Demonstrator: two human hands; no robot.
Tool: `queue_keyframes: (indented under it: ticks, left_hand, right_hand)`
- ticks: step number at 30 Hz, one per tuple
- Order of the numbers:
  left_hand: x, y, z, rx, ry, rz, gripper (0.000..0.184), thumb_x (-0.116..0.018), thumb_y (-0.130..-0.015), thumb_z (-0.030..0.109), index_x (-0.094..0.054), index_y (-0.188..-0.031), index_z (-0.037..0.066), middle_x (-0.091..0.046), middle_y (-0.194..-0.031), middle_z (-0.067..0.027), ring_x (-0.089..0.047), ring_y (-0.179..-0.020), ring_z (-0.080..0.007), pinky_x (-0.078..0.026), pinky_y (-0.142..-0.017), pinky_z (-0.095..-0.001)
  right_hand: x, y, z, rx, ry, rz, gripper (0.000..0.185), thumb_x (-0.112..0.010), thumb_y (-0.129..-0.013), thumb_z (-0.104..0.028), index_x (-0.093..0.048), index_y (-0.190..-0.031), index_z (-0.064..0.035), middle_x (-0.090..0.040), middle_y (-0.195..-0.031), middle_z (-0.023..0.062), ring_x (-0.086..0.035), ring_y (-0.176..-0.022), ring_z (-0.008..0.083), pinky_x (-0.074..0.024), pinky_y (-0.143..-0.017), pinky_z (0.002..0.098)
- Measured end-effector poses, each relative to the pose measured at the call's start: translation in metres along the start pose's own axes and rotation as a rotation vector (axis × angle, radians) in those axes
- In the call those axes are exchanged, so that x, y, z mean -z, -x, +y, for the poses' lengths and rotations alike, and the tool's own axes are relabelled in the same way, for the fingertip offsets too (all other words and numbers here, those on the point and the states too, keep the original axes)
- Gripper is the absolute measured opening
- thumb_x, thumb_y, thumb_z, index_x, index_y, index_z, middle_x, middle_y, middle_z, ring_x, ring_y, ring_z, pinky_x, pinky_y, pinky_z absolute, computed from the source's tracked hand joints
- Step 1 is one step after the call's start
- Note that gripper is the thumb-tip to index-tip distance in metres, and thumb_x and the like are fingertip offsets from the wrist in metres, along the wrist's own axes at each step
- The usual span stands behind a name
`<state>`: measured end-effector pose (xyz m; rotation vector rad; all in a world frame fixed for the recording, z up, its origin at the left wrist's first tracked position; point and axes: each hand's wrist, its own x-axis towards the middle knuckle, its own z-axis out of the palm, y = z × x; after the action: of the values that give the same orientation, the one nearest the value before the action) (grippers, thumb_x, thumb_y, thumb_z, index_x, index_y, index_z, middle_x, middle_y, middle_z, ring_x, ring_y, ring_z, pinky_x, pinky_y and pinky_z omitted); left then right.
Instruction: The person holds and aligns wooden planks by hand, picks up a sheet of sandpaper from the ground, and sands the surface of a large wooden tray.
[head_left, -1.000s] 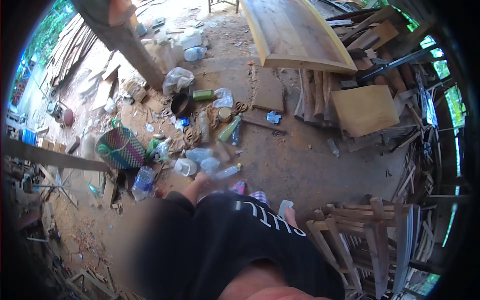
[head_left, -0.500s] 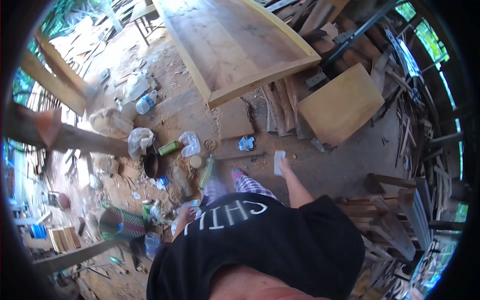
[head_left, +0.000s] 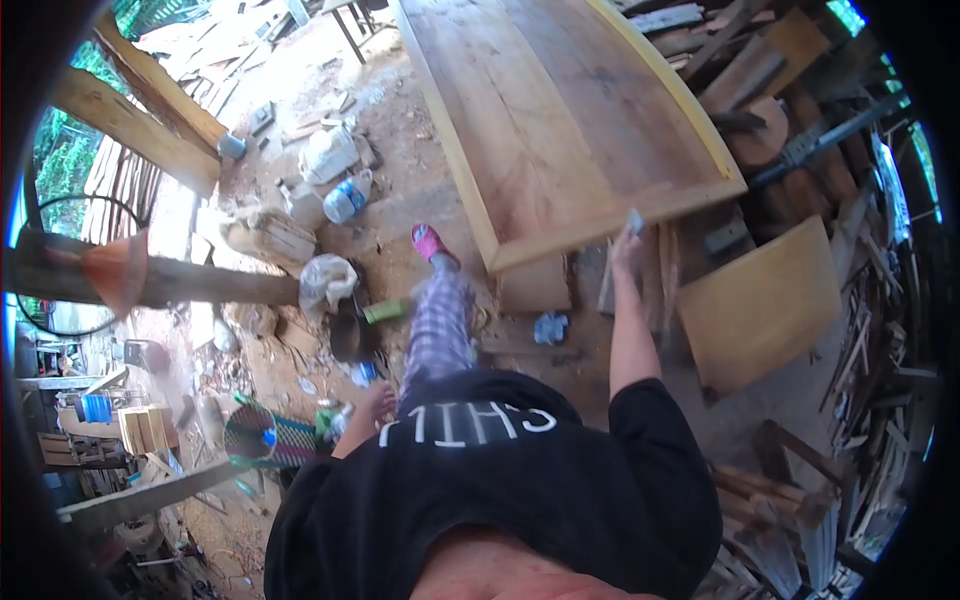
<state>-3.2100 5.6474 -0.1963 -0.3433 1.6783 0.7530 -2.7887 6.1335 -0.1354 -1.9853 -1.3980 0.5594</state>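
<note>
My right hand [head_left: 627, 250] is closed on a small pale object [head_left: 635, 222], close to the front edge of a large wooden tabletop [head_left: 560, 130] with a raised, lighter border. Low beside my body, my left hand [head_left: 378, 402] hangs with its fingers loosely apart and nothing visible in them. The green and purple woven basket [head_left: 285, 440] lies to the left of that hand. One foot in a pink sandal [head_left: 430, 243] is stretched forward, left of the tabletop.
A dark pot [head_left: 350, 337], a white plastic bag [head_left: 328, 281], a green bottle [head_left: 386, 311] and a blue-labelled jug [head_left: 347, 198] lie on the floor. At the right are a yellowish board [head_left: 762, 305] and stacked scrap wood. A wooden post [head_left: 200, 283] crosses the left side.
My right hand has reached forward with the pale object, up to the tabletop's edge. My left hand has come away from the bottles. One leg has stepped forward, and the view has turned.
</note>
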Motion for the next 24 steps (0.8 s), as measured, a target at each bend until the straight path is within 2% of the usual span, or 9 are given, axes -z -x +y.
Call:
queue_keyframes:
  ticks: [7,9,11,13,16,18,22,23,24]
  left_hand:
    - [0.032,-0.146,0.214,-0.005,-0.068,-0.254,0.012,-0.057,-0.083,0.012,-0.054,-0.072,0.011,-0.049,-0.061,-0.0029,-0.053,-0.053,-0.019,-0.042,-0.045,-0.0332]
    - [0.009,-0.17,0.297,0.127,-0.127,0.021,0.016,-0.056,-0.081,0.011,-0.054,-0.065,0.012,-0.047,-0.057,-0.0042,-0.053,-0.052,-0.0203,-0.041,-0.043,-0.0351]
    - [0.026,-0.213,0.373,-0.186,-0.124,-0.302,0.012,-0.055,-0.082,0.012,-0.055,-0.07,0.011,-0.049,-0.059,-0.0047,-0.054,-0.053,-0.0205,-0.043,-0.044,-0.0356]
    - [-0.013,-0.154,0.477,-0.252,0.034,-0.135,0.01,-0.051,-0.088,0.011,-0.056,-0.079,0.008,-0.049,-0.063,-0.0001,-0.053,-0.056,-0.0135,-0.044,-0.046,-0.03]
    - [-0.025,-0.141,0.585,-0.423,-0.129,-0.027,0.035,-0.057,-0.091,0.018,-0.048,-0.122,0.003,-0.057,-0.086,-0.0028,-0.057,-0.065,-0.0091,-0.044,-0.051,-0.02]
    - [-0.018,-0.15,0.623,-0.455,-0.104,-0.014,0.038,-0.059,-0.09,0.019,-0.048,-0.123,0.003,-0.059,-0.09,-0.0036,-0.059,-0.069,-0.0101,-0.046,-0.054,-0.0225]
    - [-0.006,-0.167,0.663,-0.358,-0.157,0.067,0.027,-0.058,-0.09,0.018,-0.055,-0.113,0.005,-0.06,-0.085,-0.0028,-0.058,-0.065,-0.0102,-0.044,-0.051,-0.0215]
    - [0.019,-0.193,0.66,-0.301,-0.179,-0.194,0.012,-0.056,-0.09,0.017,-0.061,-0.098,0.009,-0.057,-0.074,-0.0002,-0.057,-0.06,-0.01,-0.041,-0.047,-0.0203]
    - [0.015,-0.189,0.658,-0.243,-0.179,-0.084,0.009,-0.054,-0.091,0.017,-0.061,-0.088,0.012,-0.052,-0.065,0.0024,-0.056,-0.056,-0.0097,-0.039,-0.043,-0.0196]
  right_hand:
    - [-0.114,-0.119,-0.023,0.187,-0.06,0.45,0.033,-0.045,-0.096,-0.021,-0.057,-0.108,0.0075,-0.057,-0.107,0.0287,-0.054,-0.099,0.0416,-0.0425,-0.085,0.0457]
    - [-0.165,-0.128,-0.032,0.239,0.528,0.538,0.037,-0.045,-0.096,-0.023,-0.055,-0.119,0.0045,-0.054,-0.116,0.0254,-0.051,-0.108,0.0409,-0.0401,-0.096,0.0456]
    - [-0.236,-0.12,-0.068,0.005,0.486,0.498,0.038,-0.045,-0.095,-0.023,-0.054,-0.122,0.0026,-0.05,-0.124,0.0249,-0.049,-0.114,0.04,-0.0386,-0.1,0.0467]
    - [-0.283,-0.098,-0.177,-0.204,0.709,0.13,0.039,-0.046,-0.093,-0.021,-0.052,-0.125,0.0003,-0.044,-0.133,0.0246,-0.044,-0.122,0.0387,-0.0369,-0.102,0.047]
    - [-0.359,-0.102,-0.244,0.161,0.59,-0.004,0.041,-0.048,-0.09,-0.02,-0.051,-0.128,-0.0035,-0.039,-0.139,0.0225,-0.04,-0.127,0.0385,-0.0343,-0.105,0.0472]
    - [-0.387,-0.108,-0.255,0.69,0.53,-0.167,0.043,-0.048,-0.091,-0.021,-0.048,-0.132,-0.0071,-0.039,-0.14,0.0203,-0.037,-0.129,0.038,-0.0327,-0.107,0.047]
    - [-0.358,-0.16,-0.176,0.038,0.457,0.198,0.047,-0.049,-0.092,-0.028,-0.047,-0.132,-0.0035,-0.048,-0.131,0.0233,-0.041,-0.125,0.0408,-0.0307,-0.107,0.0468]
    - [-0.326,-0.162,-0.173,-0.202,0.077,0.304,0.05,-0.051,-0.09,-0.032,-0.049,-0.129,0.0007,-0.051,-0.127,0.0239,-0.043,-0.122,0.0419,-0.0328,-0.104,0.0475]
    - [-0.304,-0.162,-0.17,-0.364,-0.003,0.437,0.048,-0.051,-0.089,-0.03,-0.051,-0.125,0.0013,-0.052,-0.125,0.0243,-0.045,-0.119,0.0414,-0.0354,-0.101,0.0469]
